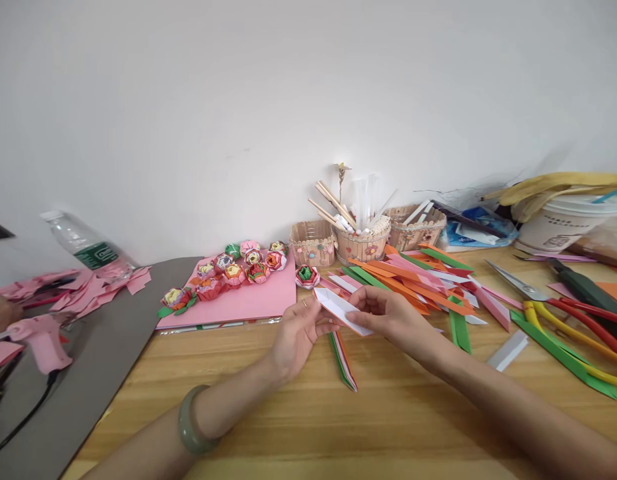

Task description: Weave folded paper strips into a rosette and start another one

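Between my two hands is a folded paper strip (337, 307), white inside with orange edges. My left hand (293, 339) pinches its left end, and my right hand (381, 312) grips its right end with the fingers over the top. On the table just below lies a stack of folded strips (343, 363) in green, white and orange. A paper flower (307, 276), pink and white with a green middle, sits just beyond my left hand. Right of my hands spreads a loose pile of folded paper strips (413, 273) in orange, green, pink and white.
Several paper flowers (233, 275) rest on pink paper sheets (268, 303). Decorated baskets (312, 245) stand by the wall. Scissors (528, 290) and a paper cup (563, 227) are at right. At far left are another person's hand (1, 313), a pink glue gun (41, 340) and a bottle (83, 243).
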`<state>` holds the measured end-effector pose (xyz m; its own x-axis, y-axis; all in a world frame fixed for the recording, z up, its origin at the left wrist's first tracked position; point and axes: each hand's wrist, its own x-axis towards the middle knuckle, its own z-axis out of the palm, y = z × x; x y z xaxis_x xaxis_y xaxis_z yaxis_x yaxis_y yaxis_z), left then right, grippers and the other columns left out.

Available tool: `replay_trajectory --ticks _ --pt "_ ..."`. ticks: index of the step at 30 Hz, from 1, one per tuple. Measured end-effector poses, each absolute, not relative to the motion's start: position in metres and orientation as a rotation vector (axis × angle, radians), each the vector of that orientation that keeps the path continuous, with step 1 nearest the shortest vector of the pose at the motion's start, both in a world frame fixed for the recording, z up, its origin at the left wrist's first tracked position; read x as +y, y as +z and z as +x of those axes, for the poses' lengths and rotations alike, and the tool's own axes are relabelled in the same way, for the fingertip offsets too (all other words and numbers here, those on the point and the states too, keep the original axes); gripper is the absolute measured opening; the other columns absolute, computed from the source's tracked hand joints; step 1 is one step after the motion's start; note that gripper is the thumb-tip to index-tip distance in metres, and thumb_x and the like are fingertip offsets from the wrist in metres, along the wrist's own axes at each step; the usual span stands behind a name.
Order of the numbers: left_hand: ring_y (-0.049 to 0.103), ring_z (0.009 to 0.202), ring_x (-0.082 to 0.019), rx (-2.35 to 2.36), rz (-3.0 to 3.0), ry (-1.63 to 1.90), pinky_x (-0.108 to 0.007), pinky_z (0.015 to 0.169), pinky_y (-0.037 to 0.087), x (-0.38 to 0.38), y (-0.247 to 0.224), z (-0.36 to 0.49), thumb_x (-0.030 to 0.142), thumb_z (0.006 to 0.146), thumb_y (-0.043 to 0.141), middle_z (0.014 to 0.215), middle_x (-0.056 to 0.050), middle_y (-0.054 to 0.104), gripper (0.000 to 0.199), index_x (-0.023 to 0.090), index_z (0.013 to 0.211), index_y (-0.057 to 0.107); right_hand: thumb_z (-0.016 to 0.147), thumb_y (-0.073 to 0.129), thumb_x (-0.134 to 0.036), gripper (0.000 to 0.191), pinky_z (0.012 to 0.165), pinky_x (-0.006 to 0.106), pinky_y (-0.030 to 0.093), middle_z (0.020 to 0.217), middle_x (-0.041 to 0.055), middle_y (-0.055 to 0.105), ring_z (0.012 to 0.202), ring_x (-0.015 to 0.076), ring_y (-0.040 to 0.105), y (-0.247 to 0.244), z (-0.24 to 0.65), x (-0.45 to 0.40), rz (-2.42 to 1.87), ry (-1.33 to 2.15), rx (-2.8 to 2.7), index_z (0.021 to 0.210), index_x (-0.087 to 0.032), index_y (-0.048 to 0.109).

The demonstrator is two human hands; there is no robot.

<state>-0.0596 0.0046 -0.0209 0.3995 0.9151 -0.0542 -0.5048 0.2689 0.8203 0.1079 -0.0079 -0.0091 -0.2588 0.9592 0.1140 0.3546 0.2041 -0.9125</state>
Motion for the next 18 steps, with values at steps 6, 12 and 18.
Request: replay_trajectory --ticks 6,12,18 --pt "0.06 0.065 -0.01 0.619 0.84 1.032 -0.019 0.06 0.049 0.002 -0.022 -0.058 0.016 0.055 0.078 0.073 -0.002 0.069 0.021 0.013 0.075 0.07 0.08 0.051 -0.037 0.023 0.055 0.024 0.046 0.074 0.0046 0.065 0.064 0.0148 0.06 -0.005 0.106 -0.014 -1.248 0.973 -1.873 0.081 -0.015 0.056" --pt "0.059 0.057 -0.006 0.647 0.797 1.11 -0.016 0.058 0.05 0.009 -0.026 -0.059 0.018 0.058 0.076 0.068 0.001 0.068 0.018 0.014 0.075 0.07 0.086 0.046 -0.028 0.032 0.073 0.035 0.045 0.097 0.0107 0.066 0.084 0.0226 0.061 -0.009 0.099 -0.027 -1.313 0.603 -2.035 0.115 -0.017 0.054" --pt "0.06 0.056 -0.005 0.655 0.763 1.105 -0.014 0.057 0.051 0.01 -0.028 -0.06 0.018 0.059 0.076 0.071 -0.001 0.069 0.021 0.012 0.078 0.07 0.085 0.04 -0.014 0.031 0.059 0.028 0.044 0.078 0.0058 0.065 0.069 0.0188 0.059 -0.019 0.098 -0.028 -1.282 0.434 -2.193 0.11 -0.02 0.056"
